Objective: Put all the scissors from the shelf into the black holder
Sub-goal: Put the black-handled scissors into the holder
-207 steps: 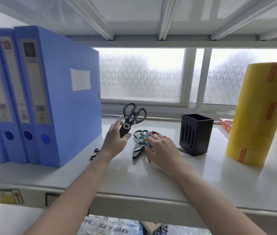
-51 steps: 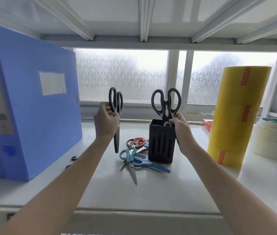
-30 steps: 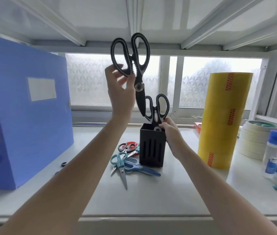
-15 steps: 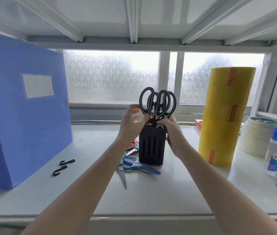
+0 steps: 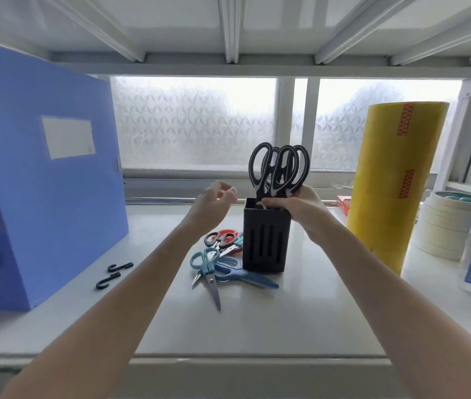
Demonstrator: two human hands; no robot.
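Head view: black-handled scissors [image 5: 278, 171] upright in black holder [image 5: 266, 240] — handles up.

1. Two big black scissors [image 5: 278, 171] stand handles-up in the black holder [image 5: 266, 240] on the shelf [image 5: 257, 321].
2. Right hand [image 5: 300, 207] grips the holder's rim, fingers [image 5: 271, 202] curled at the scissor handles.
3. Left hand [image 5: 214, 203] hovers just left of the holder, empty and loosely curled.
4. Teal scissors [image 5: 206, 269], blue scissors [image 5: 242, 276] and red-and-grey ones [image 5: 222, 239] lie beside the holder's left side.
5. Blue binder [image 5: 41, 168] far left, yellow tape roll [image 5: 395, 182] on the right.
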